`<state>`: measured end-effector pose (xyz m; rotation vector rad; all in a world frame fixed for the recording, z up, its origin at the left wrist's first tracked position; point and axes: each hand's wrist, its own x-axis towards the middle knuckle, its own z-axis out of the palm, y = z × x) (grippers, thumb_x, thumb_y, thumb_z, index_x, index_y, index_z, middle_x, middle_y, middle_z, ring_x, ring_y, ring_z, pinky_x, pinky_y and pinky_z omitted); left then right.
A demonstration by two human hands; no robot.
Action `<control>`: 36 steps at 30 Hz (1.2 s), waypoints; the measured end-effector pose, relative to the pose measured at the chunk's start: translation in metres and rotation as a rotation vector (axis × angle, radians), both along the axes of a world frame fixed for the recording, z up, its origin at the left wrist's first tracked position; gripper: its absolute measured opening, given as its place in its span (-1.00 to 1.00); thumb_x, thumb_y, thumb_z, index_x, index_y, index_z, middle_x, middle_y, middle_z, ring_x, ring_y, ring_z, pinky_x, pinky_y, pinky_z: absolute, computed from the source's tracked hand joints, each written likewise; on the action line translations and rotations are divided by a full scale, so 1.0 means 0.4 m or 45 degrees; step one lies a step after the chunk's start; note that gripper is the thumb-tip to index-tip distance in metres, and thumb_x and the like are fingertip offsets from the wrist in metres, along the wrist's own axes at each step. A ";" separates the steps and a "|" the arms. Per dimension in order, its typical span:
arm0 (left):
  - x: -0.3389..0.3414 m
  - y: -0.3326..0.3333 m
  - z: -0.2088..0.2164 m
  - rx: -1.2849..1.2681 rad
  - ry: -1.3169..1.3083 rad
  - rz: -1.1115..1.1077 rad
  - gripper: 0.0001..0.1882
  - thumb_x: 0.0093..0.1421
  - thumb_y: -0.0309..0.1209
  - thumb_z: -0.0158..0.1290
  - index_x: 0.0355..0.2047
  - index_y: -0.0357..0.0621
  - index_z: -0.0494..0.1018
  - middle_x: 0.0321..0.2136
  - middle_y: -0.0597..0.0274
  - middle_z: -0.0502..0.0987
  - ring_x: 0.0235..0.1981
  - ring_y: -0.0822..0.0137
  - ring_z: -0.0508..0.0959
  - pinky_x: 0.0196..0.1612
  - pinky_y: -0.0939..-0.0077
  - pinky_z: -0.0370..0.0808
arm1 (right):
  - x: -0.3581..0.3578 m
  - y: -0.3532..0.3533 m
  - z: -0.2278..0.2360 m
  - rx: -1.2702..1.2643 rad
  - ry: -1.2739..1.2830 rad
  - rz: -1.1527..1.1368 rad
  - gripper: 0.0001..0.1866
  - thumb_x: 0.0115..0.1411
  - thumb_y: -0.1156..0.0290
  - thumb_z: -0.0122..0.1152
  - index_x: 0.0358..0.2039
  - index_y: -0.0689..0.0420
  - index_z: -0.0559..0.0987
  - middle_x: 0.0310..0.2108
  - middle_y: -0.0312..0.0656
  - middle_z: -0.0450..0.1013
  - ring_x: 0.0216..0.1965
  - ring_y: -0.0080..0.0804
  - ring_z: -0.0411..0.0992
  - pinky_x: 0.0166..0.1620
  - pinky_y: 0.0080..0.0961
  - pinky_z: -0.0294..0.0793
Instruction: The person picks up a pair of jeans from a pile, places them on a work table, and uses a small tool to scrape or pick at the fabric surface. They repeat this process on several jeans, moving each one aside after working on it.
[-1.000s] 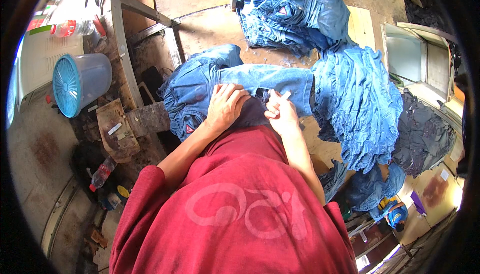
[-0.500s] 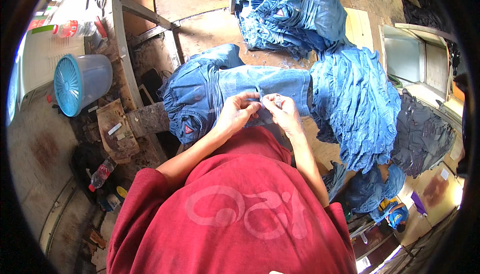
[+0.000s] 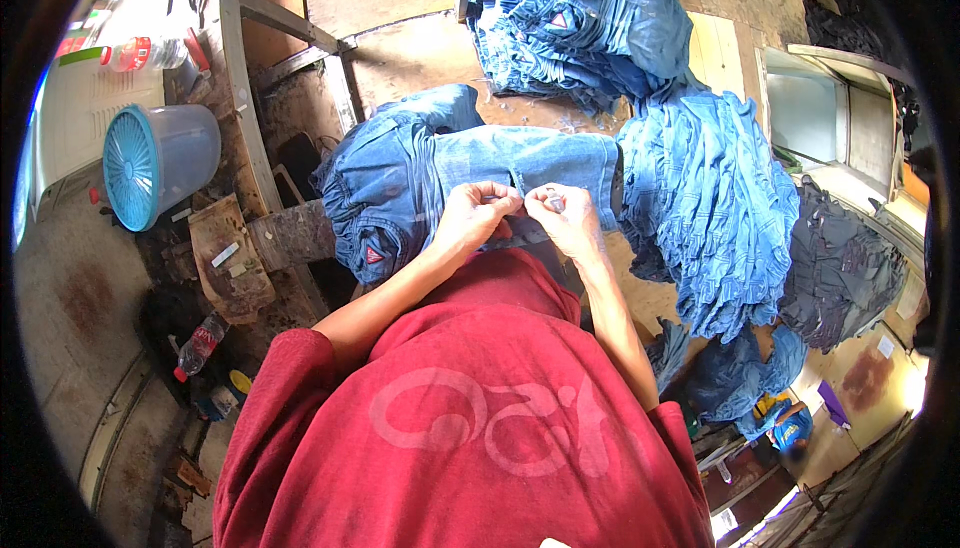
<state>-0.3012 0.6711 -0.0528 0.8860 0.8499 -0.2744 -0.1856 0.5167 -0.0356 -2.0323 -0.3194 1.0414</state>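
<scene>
A pair of blue denim trousers (image 3: 560,153) lies across the narrow work surface in front of me, one leg stretched to the right. At the leg's near edge, by a short dark slit, my left hand (image 3: 474,220) is closed in a pinch on the denim. Just to its right my right hand (image 3: 566,223) is closed too, thumb and forefinger together, their tips nearly meeting the left ones. Something small and greyish shows in the right fingers, too small to name. Bunched denim (image 3: 375,203) with a small red triangular patch lies left of my hands.
Denim garments are piled at the far side (image 3: 585,23) and to the right (image 3: 710,208). Dark garments (image 3: 840,263) lie farther right. On the left stand a clear bucket with a blue lid (image 3: 135,168), a wooden frame (image 3: 235,68) and a bottle (image 3: 203,341). A person (image 3: 790,428) is at lower right.
Both hands stay pinched at the same spot on the denim leg, with only slight finger movement. The whole view has shifted a little.
</scene>
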 end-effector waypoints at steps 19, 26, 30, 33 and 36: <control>-0.025 -0.013 0.002 -0.258 0.097 0.141 -0.73 0.43 -0.21 0.18 -0.09 -0.17 0.58 -0.19 0.18 0.71 -0.47 0.45 0.63 -0.29 0.52 0.62 | -0.022 -0.025 -0.042 0.192 0.705 -0.562 -0.78 0.32 0.31 0.38 -0.16 0.18 0.63 -0.59 -0.54 0.30 -0.64 -0.77 0.17 -0.54 -0.64 0.25; -0.013 -0.008 0.010 -0.213 0.036 0.083 -0.76 0.39 -0.27 0.22 -0.07 -0.17 0.61 -0.23 0.20 0.72 -0.44 0.37 0.70 -0.29 0.50 0.65 | 0.019 -0.026 -0.007 0.020 0.503 -0.206 -0.76 0.28 0.27 0.46 -0.23 0.19 0.72 -0.52 -0.48 0.47 -0.56 -0.76 0.30 -0.51 -0.68 0.28; -0.009 -0.015 0.001 -0.143 -0.003 0.093 -0.79 0.39 -0.30 0.21 -0.12 -0.18 0.62 -0.24 0.19 0.72 -0.46 0.37 0.69 -0.34 0.50 0.64 | 0.017 -0.017 -0.017 0.088 0.262 -0.118 -0.82 0.27 0.30 0.44 -0.34 0.15 0.75 -0.54 -0.54 0.49 -0.51 -0.76 0.34 -0.45 -0.64 0.31; -0.007 -0.022 -0.008 -0.100 -0.034 0.091 -0.79 0.39 -0.30 0.20 -0.14 -0.20 0.62 -0.25 0.17 0.72 -0.48 0.39 0.68 -0.35 0.51 0.64 | 0.014 -0.013 -0.026 -0.007 0.104 -0.076 -0.83 0.26 0.33 0.42 -0.38 0.15 0.74 -0.50 -0.51 0.54 -0.47 -0.74 0.40 -0.41 -0.62 0.36; -0.009 -0.032 -0.015 -0.104 -0.013 0.091 -0.77 0.40 -0.28 0.19 -0.15 -0.22 0.62 -0.25 0.16 0.72 -0.48 0.41 0.66 -0.34 0.52 0.63 | 0.001 -0.008 -0.033 0.054 0.259 -0.234 -0.83 0.28 0.32 0.40 -0.27 0.17 0.71 -0.51 -0.46 0.52 -0.56 -0.78 0.31 -0.50 -0.67 0.28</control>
